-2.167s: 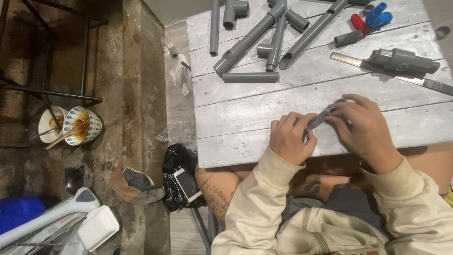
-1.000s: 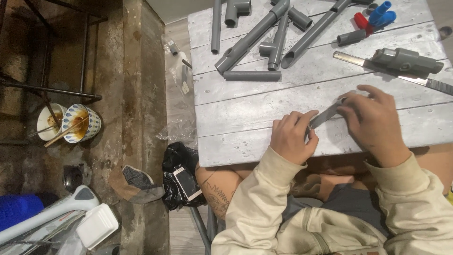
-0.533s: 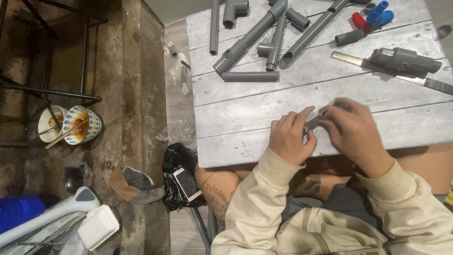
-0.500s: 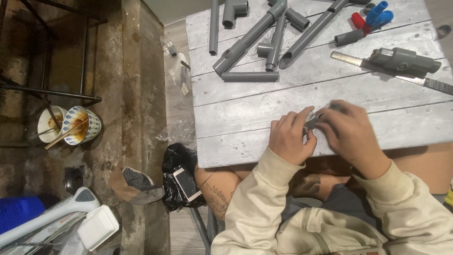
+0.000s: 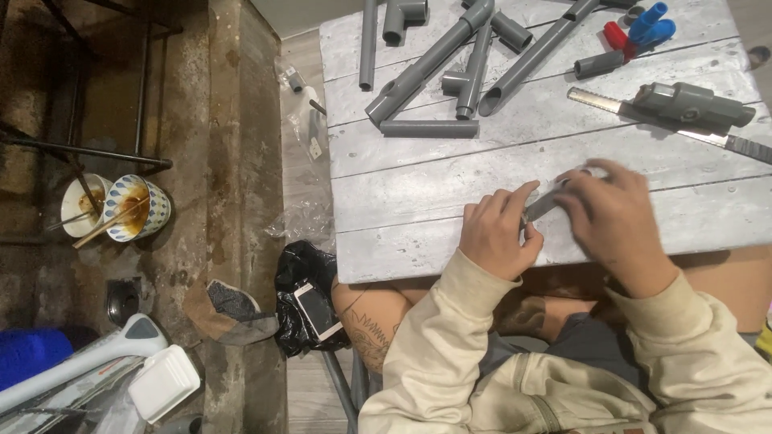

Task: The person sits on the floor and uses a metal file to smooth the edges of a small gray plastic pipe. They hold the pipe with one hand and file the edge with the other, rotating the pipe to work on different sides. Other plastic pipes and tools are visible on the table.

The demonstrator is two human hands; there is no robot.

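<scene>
Left hand (image 5: 497, 233) clenched on short grey pipe piece (image 5: 545, 204) | right hand (image 5: 615, 219) wrapped over its far end | rough whitewashed plank table (image 5: 418, 193) underneath, smooth grey pipes (image 5: 450, 64) beyond

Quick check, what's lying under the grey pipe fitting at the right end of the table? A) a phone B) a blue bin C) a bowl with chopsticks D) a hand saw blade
D: the grey pipe fitting rests across a long toothed saw blade that sticks out on both sides of it, up the table from both hands, which it touches neither of.
</scene>
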